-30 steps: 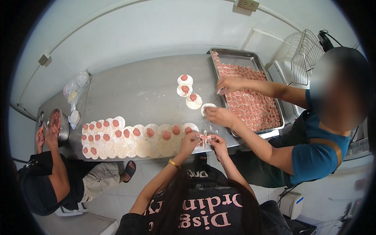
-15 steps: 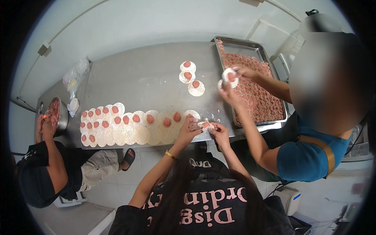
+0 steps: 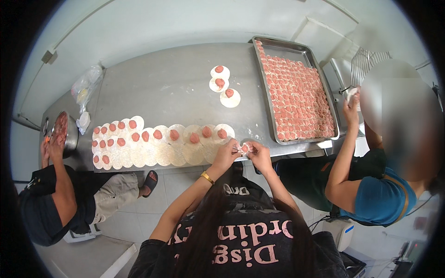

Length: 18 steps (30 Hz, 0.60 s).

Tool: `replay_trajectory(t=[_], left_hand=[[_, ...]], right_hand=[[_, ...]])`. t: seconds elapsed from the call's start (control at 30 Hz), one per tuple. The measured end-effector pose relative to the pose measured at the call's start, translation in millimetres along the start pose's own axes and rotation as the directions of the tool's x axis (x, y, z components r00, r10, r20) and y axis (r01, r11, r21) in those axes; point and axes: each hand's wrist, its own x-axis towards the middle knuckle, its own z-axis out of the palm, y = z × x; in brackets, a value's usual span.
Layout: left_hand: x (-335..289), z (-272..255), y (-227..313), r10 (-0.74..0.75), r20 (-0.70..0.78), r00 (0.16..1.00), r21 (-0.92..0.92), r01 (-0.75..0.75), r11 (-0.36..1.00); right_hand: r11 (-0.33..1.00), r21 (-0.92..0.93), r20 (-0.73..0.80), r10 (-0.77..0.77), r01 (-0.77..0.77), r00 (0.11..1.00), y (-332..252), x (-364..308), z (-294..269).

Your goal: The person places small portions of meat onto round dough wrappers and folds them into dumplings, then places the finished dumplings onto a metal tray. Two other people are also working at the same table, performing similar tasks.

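Between my two hands, over the near edge of the steel table (image 3: 153,88), is a dumpling (image 3: 244,148), a white wrapper gathered around pink meat filling. My left hand (image 3: 226,156) pinches its left side, and my right hand (image 3: 260,156) pinches the right. To the left of my hands lie overlapping rows of round wrappers (image 3: 157,154), many topped with a ball of pink filling (image 3: 174,135). Three filled wrappers (image 3: 229,98) sit apart, farther back on the table.
A metal tray (image 3: 272,116) full of dumplings stands at the right. Beyond it a co-worker in blue (image 3: 378,199) holds something white near a wire rack (image 3: 366,62). At the far left another person's hands (image 3: 52,150) are at a steel bowl (image 3: 72,139) of meat. A plastic bag (image 3: 85,88) lies nearby.
The wrapper in my hands has been drawn in closer around its filling. The co-worker at right has moved away from the tray, toward the wire rack.
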Motion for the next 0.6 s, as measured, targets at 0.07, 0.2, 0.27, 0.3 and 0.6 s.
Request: replay_trajectory(t=[0.07, 0.2, 0.27, 0.3, 0.6], left_hand=[[2, 4, 3, -0.042, -0.007, 0.999, 0.011, 0.042, 0.999], [5, 5, 2, 0.021, 0.035, 0.999, 0.153, -0.026, 0.988], [5, 6, 1, 0.037, 0.054, 0.998, 0.225, -0.048, 0.973], [5, 6, 0, 0.032, 0.077, 0.996, 0.217, -0.048, 0.975], [15, 6, 10, -0.043, 0.190, 0.981, 0.345, -0.026, 0.938]], right_hand=[[0.996, -0.083, 0.014, -0.021, 0.023, 1.000, 1, 1, -2], [0.983, -0.143, 0.021, -0.109, 0.110, 0.994, -1, -1, -9], [0.973, -0.172, 0.008, -0.155, 0.154, 0.988, -3, -6, -12], [0.972, -0.181, 0.008, -0.150, 0.149, 0.989, -4, -8, -12], [0.957, -0.213, -0.061, -0.214, 0.197, 0.975, -6, -1, -9]])
